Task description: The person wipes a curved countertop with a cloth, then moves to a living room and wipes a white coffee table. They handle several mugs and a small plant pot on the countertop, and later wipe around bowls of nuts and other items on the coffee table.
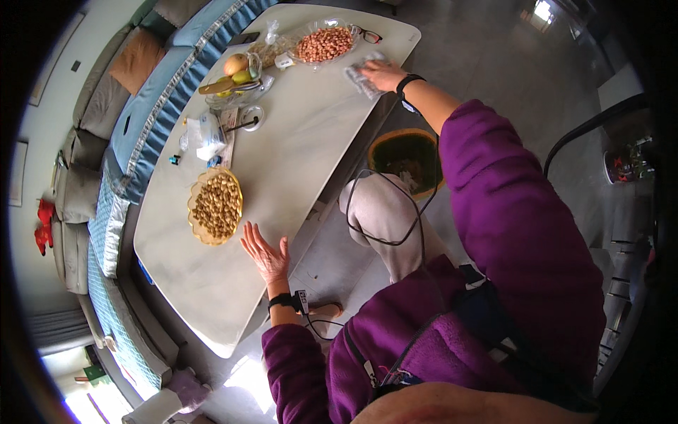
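My right hand (380,75) presses a grey-white cloth (364,79) on the light tabletop (286,127), near the table's right edge. A clear bowl of reddish nuts (324,45) and a pair of glasses (372,36) lie just beyond it. Near the table's front edge, my left hand (265,257) has its fingers spread and holds nothing; whether it touches the top cannot be told. Close to its fingertips stands a gold-rimmed scalloped bowl (195,229) of light brown nuts (217,206).
A fruit bowl (212,100), a tissue pack (211,137) and a round white dish (251,117) stand along the table's far side. Below the edge is a bin with an orange rim (405,131). A black cable (392,243) hangs over my knee.
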Motion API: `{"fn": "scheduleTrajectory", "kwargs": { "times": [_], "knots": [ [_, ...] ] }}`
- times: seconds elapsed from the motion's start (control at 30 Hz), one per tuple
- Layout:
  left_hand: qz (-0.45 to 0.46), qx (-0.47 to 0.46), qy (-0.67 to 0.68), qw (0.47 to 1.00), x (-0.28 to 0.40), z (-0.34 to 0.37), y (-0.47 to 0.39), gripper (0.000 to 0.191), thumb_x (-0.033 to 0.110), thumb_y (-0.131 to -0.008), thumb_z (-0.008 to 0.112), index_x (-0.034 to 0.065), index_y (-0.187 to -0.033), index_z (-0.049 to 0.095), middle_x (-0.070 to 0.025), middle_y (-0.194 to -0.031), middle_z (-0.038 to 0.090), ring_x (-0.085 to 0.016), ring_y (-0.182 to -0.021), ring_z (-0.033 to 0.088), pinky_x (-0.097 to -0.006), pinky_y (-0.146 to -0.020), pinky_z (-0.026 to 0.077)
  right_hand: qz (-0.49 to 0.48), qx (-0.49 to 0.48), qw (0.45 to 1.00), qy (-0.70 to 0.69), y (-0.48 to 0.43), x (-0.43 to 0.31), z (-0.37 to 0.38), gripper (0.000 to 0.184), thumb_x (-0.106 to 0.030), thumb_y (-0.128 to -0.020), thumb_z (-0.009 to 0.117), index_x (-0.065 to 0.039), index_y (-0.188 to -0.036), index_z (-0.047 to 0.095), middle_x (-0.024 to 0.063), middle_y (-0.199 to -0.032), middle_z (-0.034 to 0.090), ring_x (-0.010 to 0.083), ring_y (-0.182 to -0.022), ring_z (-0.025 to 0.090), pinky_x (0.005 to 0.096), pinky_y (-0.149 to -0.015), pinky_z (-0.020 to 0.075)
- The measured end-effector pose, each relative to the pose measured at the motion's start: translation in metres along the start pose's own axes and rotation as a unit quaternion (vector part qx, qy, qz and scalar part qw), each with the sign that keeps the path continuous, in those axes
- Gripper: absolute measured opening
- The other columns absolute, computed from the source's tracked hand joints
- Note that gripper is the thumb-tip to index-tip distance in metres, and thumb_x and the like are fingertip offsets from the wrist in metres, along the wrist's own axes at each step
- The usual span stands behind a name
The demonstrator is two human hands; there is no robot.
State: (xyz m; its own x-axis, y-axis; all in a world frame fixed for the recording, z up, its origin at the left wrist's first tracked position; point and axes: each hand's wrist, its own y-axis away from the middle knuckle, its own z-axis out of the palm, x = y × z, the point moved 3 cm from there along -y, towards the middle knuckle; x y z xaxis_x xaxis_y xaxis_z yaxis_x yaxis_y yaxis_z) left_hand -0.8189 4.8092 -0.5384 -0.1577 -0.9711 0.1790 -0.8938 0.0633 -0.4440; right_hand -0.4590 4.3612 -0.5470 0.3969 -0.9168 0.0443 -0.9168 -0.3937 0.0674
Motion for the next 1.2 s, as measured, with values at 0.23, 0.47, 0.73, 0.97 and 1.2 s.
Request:
{"fn": "scheduleTrajectory", "kwargs": {
  "times": [0.23,0.47,0.73,0.97,1.2],
  "knots": [
    [-0.010,-0.022,-0.006,1.000,0.004,0.000,-0.002,0.079,0.057,-0.093,0.051,0.0009,-0.144,0.029,-0.0217,-0.150,0.032,-0.038,-0.143,0.026,-0.0577,-0.117,0.015,-0.087,0.242,0.965,-0.053,0.017,-0.070,0.017,0.050,-0.050,-0.090,0.051,-0.018,-0.128,0.057,0.0093,-0.137,0.048,0.0315,-0.129,0.041,0.0573,-0.100,0.0312],
    [-0.007,-0.023,-0.003,1.000,0.004,0.000,-0.002,0.077,0.057,-0.094,0.048,0.0013,-0.144,0.030,-0.0238,-0.148,0.033,-0.039,-0.140,0.029,-0.0590,-0.116,0.017,-0.105,0.306,0.940,-0.111,0.014,-0.008,0.016,0.032,-0.029,-0.091,0.057,-0.014,-0.119,0.065,0.0043,-0.131,0.058,0.0248,-0.120,0.055,0.0422,-0.101,0.0422],
    [-0.019,-0.025,0.015,0.999,0.005,0.000,-0.002,0.074,0.058,-0.095,0.045,0.0019,-0.142,0.031,-0.0220,-0.148,0.034,-0.040,-0.139,0.031,-0.0598,-0.116,0.019,0.072,0.402,0.901,-0.144,0.003,0.115,0.029,0.017,-0.012,-0.088,0.055,-0.008,-0.099,0.067,0.0108,-0.104,0.068,0.0306,-0.097,0.065,0.0432,-0.085,0.0520],
    [-0.029,-0.038,0.014,0.999,0.007,-0.001,-0.005,0.075,0.058,-0.094,0.045,0.0012,-0.141,0.032,-0.0224,-0.148,0.034,-0.040,-0.139,0.032,-0.0602,-0.115,0.019,0.241,0.291,0.924,-0.050,-0.067,0.151,0.033,0.027,-0.015,-0.093,0.045,-0.012,-0.111,0.065,0.0126,-0.117,0.062,0.0312,-0.113,0.057,0.0515,-0.094,0.0420],
    [-0.051,-0.059,0.018,0.997,0.007,0.001,-0.006,0.078,0.060,-0.093,0.047,0.0006,-0.141,0.032,-0.0235,-0.147,0.035,-0.042,-0.139,0.031,-0.0606,-0.116,0.018,0.338,0.144,0.930,-0.029,-0.144,0.132,0.026,0.042,-0.023,-0.098,0.041,-0.019,-0.139,0.050,0.0106,-0.145,0.042,0.0348,-0.136,0.033,0.0618,-0.109,0.0216]
  ]
}}
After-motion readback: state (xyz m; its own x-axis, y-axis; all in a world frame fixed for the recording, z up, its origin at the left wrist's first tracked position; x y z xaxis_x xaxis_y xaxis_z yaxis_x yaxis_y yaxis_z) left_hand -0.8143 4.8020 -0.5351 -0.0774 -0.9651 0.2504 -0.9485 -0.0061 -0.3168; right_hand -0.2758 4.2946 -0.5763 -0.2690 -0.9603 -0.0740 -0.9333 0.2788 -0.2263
